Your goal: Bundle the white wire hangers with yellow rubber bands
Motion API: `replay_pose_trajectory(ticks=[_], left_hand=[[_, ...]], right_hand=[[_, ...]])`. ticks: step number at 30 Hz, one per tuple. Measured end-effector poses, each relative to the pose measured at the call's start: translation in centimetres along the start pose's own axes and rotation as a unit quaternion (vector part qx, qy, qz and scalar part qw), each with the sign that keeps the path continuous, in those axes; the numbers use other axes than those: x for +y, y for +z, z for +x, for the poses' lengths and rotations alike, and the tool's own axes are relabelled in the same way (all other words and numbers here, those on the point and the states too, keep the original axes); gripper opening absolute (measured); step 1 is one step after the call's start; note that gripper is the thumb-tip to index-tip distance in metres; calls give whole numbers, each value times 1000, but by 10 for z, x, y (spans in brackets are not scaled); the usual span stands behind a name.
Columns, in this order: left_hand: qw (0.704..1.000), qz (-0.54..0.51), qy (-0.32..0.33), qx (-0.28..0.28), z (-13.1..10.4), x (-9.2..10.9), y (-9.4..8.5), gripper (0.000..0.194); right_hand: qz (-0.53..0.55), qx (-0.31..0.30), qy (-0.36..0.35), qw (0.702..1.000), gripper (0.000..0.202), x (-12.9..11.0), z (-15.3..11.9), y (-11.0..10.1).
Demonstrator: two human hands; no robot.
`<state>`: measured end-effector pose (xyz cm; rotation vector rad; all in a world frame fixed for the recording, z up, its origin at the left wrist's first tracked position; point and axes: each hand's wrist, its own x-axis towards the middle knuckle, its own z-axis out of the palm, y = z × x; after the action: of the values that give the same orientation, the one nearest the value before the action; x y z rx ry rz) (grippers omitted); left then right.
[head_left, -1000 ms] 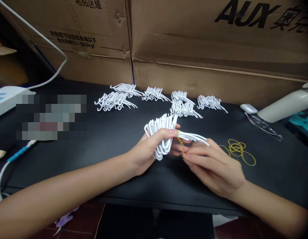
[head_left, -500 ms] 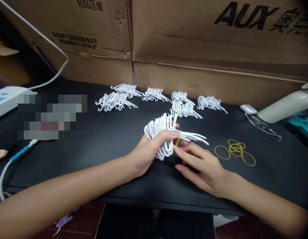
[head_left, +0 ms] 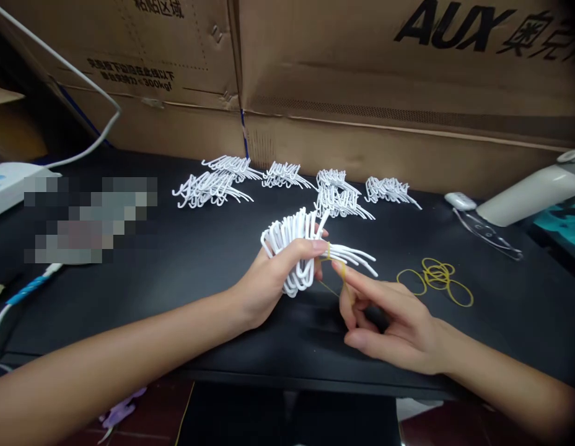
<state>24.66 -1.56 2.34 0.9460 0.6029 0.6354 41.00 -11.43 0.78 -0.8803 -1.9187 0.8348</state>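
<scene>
My left hand (head_left: pixel 273 272) is closed around a bundle of white hooks (head_left: pixel 297 235), thumb on top. Their curved ends bunch over the palm and the straight ends fan out to the right. A yellow rubber band (head_left: pixel 344 272) runs from the bundle near my left thumb tip to my right hand (head_left: pixel 390 316), where it is stretched over the fingers. The right index finger points toward the straight ends; the other fingers are curled and the thumb lies below. Several spare rubber bands (head_left: pixel 436 275) lie on the black table to the right.
Several bundles of white hooks (head_left: pixel 215 189) lie along the back of the black table (head_left: pixel 176 334). Cardboard boxes (head_left: pixel 385 80) stand behind. At left are a white power strip (head_left: pixel 11 186) and its cable; at right, a pale cylindrical stand (head_left: pixel 533 189) and a small white device (head_left: pixel 460 201).
My right hand has drawn back slightly from the bundle and curled its fingers, pulling the rubber band out to the right. My left hand keeps its hold; the view has shifted a little.
</scene>
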Motion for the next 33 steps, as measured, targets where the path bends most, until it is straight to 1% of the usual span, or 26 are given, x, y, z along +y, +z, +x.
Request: replay_pose_trajectory(ticks=[2,4,7,9,11,14,17,19,21,23,25,26,30,33], left_hand=[[1000,-4,-9,-10,1,2,0,24],[1000,-8,-15,-18,1,4,1,24],[999,-12,-21,-29,1,6,2,20],[999,-13,-32,-40,2,6,2,17],[996,-17,-54,-62,2,6,0,15],[986,-25,-99,-129,3,6,-1,18],[973,-23,-122,-193,4,6,-2,20],[967,-24,-125,-222,4,4,-2,19],[961,-30,-133,-240,4,1,-2,19],[958,-36,-145,-246,4,-3,-3,20],[957,-37,-152,-244,3,-6,-3,20],[956,-36,-153,-246,3,-7,-3,20],[954,-41,-153,-253,3,-8,-3,20],[956,-47,-149,-250,4,-10,-4,23]], right_hand=[[70,8,26,997,65,-7,-2,-2],[146,13,77,986,61,-14,-5,-8],[255,2,156,954,60,-19,-12,-21],[305,-10,186,934,63,-17,-14,-30],[336,-28,193,922,66,-14,-14,-37],[384,-43,182,904,64,-10,-8,-39],[434,-21,189,881,63,-7,-2,-33],[461,0,202,864,63,-5,1,-26],[489,19,201,848,57,-3,3,-19],[513,19,194,836,49,-1,4,-13],[521,9,183,834,45,0,5,-9],[516,6,179,838,46,0,6,-8],[468,6,175,866,54,0,7,-10],[475,9,176,862,51,-1,7,-13]])
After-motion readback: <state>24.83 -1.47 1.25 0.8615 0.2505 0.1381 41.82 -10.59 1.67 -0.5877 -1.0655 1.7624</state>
